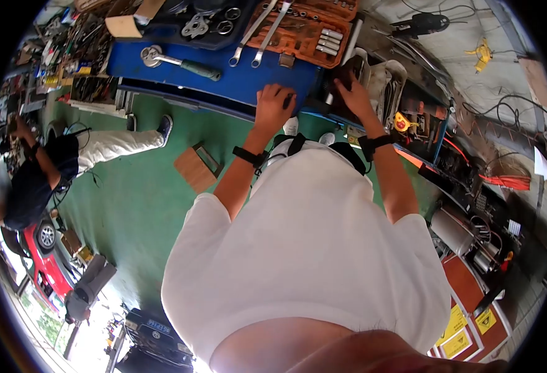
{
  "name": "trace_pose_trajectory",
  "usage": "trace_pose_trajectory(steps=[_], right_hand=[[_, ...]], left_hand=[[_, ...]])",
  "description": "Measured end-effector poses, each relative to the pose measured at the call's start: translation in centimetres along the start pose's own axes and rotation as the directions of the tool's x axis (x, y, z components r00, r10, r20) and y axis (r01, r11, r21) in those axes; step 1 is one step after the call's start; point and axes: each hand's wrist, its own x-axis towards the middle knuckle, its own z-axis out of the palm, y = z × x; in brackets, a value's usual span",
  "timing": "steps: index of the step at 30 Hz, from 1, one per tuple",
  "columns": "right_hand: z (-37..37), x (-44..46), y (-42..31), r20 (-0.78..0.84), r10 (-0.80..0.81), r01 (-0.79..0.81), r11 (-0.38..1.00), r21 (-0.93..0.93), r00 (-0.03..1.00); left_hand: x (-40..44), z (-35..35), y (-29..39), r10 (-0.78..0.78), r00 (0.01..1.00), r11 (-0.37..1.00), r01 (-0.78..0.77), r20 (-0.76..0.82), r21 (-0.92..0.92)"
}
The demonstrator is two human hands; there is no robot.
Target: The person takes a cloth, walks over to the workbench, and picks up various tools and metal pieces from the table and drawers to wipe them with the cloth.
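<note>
My left hand (275, 107) is over the front edge of the blue workbench (239, 90), fingers curled around a small dark piece that I cannot make out. Beyond it lie a ratchet wrench (186, 64) with a dark green handle and two long ring spanners (272, 34). An orange socket case (314, 43) stands open, holding sockets. My right hand (355, 99) reaches over a dark box (340, 74) at the bench's right end. Its fingers look spread apart, though the fingertips are partly lost against the dark box.
A black tool case (205, 28) sits at the bench's back. On the green floor stands a wooden box (197, 169). At the left another person (43, 161) stands by crowded tool shelves. Cluttered racks with a red cable (506, 181) line the right side.
</note>
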Motion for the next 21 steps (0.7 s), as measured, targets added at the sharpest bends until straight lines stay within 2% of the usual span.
trace_pose_trajectory(steps=[2, 4, 6, 8, 10, 12, 14, 16, 19, 20, 21], right_hand=[[-1.0, 0.8, -1.4, 0.135, 0.105, -0.085, 0.986, -0.141, 0.985], [-1.2, 2.7, -0.7, 0.136, 0.169, -0.146, 0.976, -0.164, 0.976], [-1.0, 5.2, 1.8, 0.161, -0.052, 0.084, 0.976, -0.203, 0.986], [-2.1, 7.2, 0.6, 0.173, 0.073, -0.011, 0.943, -0.334, 0.982], [-1.3, 11.3, 4.3, 0.18, 0.014, 0.048, 0.94, -0.337, 0.984], [-1.2, 12.9, 4.2, -0.002, 0.035, -0.033, 0.906, -0.421, 0.999], [-2.5, 12.9, 0.7, -0.037, 0.054, -0.065, 0.892, -0.448, 0.998], [-3.1, 13.1, 0.1, -0.059, 0.065, -0.085, 0.876, -0.474, 0.996], [-2.3, 12.7, 1.3, -0.079, 0.021, -0.055, 0.887, -0.459, 0.997], [-1.9, 12.2, 2.3, -0.085, -0.037, -0.002, 0.907, -0.421, 0.996], [-1.9, 11.9, 2.8, -0.092, -0.094, 0.052, 0.923, -0.382, 0.991]], left_hand=[[-0.1, 0.6, -0.4, -0.006, 1.0, 1.0, 0.005, -0.02, -0.017], [0.0, 0.6, -0.7, -0.004, 0.999, 0.999, 0.003, -0.032, -0.032], [-0.1, 0.4, -0.8, -0.009, 0.999, 1.0, 0.009, -0.031, -0.024], [-0.2, 0.5, -1.1, 0.016, 0.999, 1.0, -0.016, -0.028, -0.023], [0.0, 0.5, -1.0, 0.036, 0.999, 0.999, -0.037, -0.037, -0.017], [0.1, 0.3, -0.8, 0.061, 0.996, 0.998, -0.06, -0.059, 0.019], [0.1, 0.6, -1.0, 0.098, 0.994, 0.995, -0.096, -0.057, 0.036], [0.0, 0.5, -1.0, 0.108, 0.991, 0.993, -0.103, -0.083, 0.058], [-0.1, 0.5, -0.8, 0.101, 0.99, 0.995, -0.099, -0.094, 0.035], [-0.2, 0.5, -0.5, 0.103, 0.989, 0.994, -0.101, -0.101, 0.028], [-0.5, 0.3, -0.2, 0.119, 0.992, 0.99, -0.116, -0.036, 0.075]])
